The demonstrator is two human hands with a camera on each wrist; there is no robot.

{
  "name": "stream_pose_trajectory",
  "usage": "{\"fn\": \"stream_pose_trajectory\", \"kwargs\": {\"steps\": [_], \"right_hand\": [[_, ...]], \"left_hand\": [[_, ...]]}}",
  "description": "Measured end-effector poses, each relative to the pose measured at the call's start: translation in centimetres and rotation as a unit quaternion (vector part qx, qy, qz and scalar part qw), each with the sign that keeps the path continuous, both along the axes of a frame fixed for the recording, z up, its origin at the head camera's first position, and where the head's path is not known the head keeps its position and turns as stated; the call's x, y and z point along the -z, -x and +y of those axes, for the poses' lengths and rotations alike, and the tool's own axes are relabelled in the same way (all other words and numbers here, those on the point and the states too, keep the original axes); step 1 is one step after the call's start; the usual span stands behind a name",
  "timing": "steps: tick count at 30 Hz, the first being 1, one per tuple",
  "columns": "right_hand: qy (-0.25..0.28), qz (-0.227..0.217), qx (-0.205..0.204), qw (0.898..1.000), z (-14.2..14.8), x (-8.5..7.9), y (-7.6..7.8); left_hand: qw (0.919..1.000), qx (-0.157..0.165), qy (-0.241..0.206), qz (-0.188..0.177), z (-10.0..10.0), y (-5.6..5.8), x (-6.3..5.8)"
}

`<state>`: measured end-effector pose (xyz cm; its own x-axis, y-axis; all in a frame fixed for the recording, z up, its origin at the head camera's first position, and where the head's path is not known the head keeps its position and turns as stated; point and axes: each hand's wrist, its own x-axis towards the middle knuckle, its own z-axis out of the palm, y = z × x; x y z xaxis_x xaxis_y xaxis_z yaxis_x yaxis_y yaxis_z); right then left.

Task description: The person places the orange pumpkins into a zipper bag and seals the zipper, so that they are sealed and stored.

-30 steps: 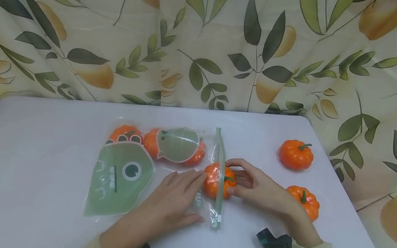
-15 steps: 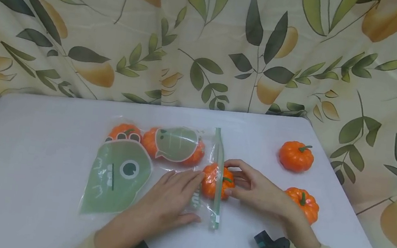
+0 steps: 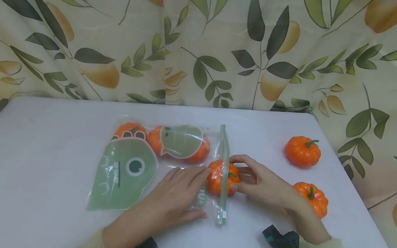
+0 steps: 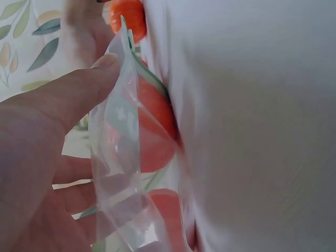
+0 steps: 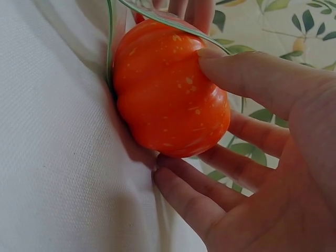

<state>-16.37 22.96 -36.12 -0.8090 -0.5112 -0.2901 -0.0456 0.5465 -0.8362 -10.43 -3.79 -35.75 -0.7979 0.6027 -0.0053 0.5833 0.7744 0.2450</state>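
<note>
A clear zip bag (image 3: 120,186) with green cartoon prints lies on the table, with orange toy pumpkins (image 3: 154,139) inside. One more pumpkin (image 3: 216,178) is partway through its mouth, with the green zip strip (image 3: 223,209) crossing over it. My right hand (image 3: 269,186) grips that pumpkin from the right; the right wrist view has the thumb on top of it and the fingers curving below. My left hand (image 3: 175,193) rests on the bag, fingers extended to the pumpkin's left side. In the left wrist view, the thumb (image 4: 89,86) touches the clear film near the mouth.
Two loose orange pumpkins lie at the right, one farther back (image 3: 303,152) and one (image 3: 312,199) partly behind my right wrist. A dark wrist device (image 3: 281,238) sits by my right sleeve. A leaf-patterned cloth (image 3: 208,42) hangs behind the white table (image 3: 42,154).
The head view has shifted slightly. Both hands, the bag and the pumpkin at its mouth keep nearly the same positions relative to each other.
</note>
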Motion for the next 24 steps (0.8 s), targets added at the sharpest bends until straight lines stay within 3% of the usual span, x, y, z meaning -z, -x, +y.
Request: {"fn": "stream_pose_trajectory", "kwargs": {"steps": [10, 17, 24], "right_hand": [[0.002, 0.006, -0.009, 1.000, -0.13, -0.67, -0.43], [0.000, 0.014, -0.019, 1.000, -0.14, -0.47, -0.32], [0.017, 0.008, -0.020, 1.000, 0.25, -0.38, -0.35]], "left_hand": [[0.9995, -0.018, 0.013, -0.021, 0.36, -0.29, -0.74], [0.9992, -0.010, 0.008, -0.039, 0.32, -0.23, -0.53], [0.9997, -0.011, -0.003, -0.023, 0.69, -0.33, -0.54]]}}
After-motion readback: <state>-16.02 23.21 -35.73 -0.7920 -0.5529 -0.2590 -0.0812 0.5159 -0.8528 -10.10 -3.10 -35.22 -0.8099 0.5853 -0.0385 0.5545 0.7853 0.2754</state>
